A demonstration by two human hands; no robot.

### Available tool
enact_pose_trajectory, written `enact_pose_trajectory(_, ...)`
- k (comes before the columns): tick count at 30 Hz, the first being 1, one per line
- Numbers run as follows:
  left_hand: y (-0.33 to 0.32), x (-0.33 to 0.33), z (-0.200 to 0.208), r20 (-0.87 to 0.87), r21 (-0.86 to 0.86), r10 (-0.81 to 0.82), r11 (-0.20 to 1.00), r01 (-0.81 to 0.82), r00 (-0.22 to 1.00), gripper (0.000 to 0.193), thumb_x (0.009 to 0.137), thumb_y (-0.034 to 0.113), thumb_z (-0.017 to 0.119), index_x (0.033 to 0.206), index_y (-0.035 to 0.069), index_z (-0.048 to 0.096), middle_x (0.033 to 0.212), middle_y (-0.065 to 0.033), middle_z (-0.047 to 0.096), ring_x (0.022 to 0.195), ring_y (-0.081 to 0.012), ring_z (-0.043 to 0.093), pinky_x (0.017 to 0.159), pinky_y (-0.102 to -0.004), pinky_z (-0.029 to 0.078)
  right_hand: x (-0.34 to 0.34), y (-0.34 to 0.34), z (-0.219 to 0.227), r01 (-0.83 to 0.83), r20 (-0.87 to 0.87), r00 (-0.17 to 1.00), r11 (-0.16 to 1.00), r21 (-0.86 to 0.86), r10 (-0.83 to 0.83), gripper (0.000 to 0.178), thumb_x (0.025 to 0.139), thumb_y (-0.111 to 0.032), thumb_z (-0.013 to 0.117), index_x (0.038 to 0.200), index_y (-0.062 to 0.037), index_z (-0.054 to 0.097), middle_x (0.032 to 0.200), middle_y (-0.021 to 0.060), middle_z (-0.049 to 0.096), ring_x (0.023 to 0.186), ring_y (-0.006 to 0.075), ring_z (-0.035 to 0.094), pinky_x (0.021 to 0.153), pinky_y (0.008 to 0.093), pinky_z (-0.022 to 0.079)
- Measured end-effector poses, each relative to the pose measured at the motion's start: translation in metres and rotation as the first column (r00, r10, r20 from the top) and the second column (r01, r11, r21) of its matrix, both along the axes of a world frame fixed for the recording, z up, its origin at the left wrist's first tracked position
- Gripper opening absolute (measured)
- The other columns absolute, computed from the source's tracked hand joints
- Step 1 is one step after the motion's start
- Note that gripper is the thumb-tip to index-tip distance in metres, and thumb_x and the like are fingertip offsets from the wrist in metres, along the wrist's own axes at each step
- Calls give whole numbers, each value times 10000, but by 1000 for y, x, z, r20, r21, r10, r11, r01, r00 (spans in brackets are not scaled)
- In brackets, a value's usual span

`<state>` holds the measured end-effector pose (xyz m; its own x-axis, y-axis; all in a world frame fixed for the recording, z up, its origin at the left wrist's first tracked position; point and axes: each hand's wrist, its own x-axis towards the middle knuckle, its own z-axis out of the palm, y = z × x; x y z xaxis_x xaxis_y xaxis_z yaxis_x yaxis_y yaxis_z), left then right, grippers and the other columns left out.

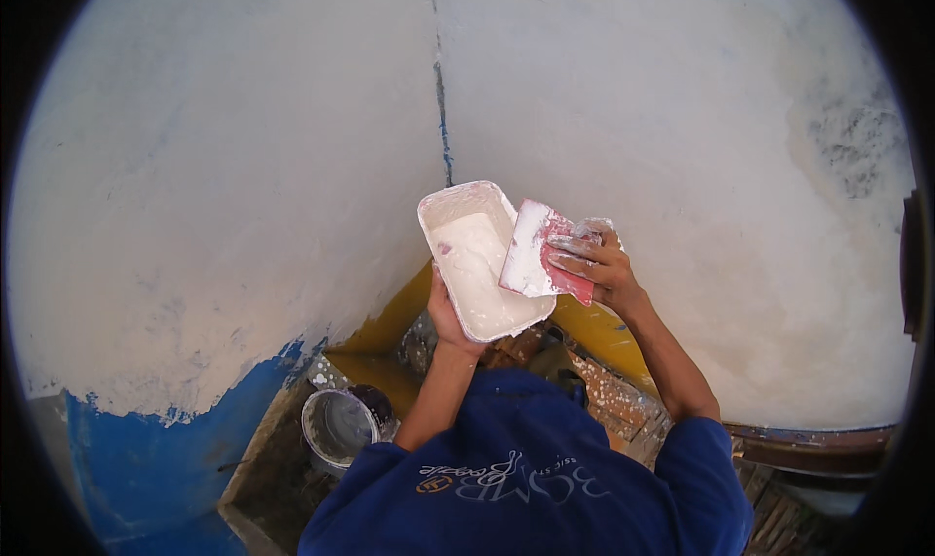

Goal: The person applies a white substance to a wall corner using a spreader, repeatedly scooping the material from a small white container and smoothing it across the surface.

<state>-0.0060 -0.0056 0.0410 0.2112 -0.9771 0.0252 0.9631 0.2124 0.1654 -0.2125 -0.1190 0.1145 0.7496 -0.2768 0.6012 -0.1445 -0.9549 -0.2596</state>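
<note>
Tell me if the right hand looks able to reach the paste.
Probably yes: the right hand holds the scraper at the right edge of the tray, the open top leaves the paste uncovered, and the left hand grips the opposite side, out of the way.

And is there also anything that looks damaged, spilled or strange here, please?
Yes. The whitish right wall has a rough dark-grey patch where its coating looks thin or missing. In the corner, a dark, blue-flecked seam shows uncovered above the white rectangular tub. The brown surface below is speckled white, perhaps from drips.
</note>
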Motion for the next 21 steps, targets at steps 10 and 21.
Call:
enact_pose_trajectory(10, 0, -8, -2, 54, 61, 142, 988, -145, 988, 644, 966, 492, 424, 1457, 81, 361, 1420, -156, 474, 1257, -337, 512, 1051, -479, 436, 1, 18, 45, 398, 318, 798, 844, 360, -512, 176, 813, 64, 627, 975, 13, 673, 868, 104, 656, 747, 186, 630, 688, 291, 510)
enact_pose_trajectory(21, -12, -22, 11, 109, -16, 226, 974, -226, 968, 845, 896, 595, 527, 1503, 80, 245, 1482, -168, 386, 1317, -376, 448, 1088, -541, 388, 47, 53, 55, 392, 208, 840, 825, 407, -501, 115, 818, 32, 621, 931, 51, 627, 772, 130, 569, 624, 223, 551, 588, 304, 441)
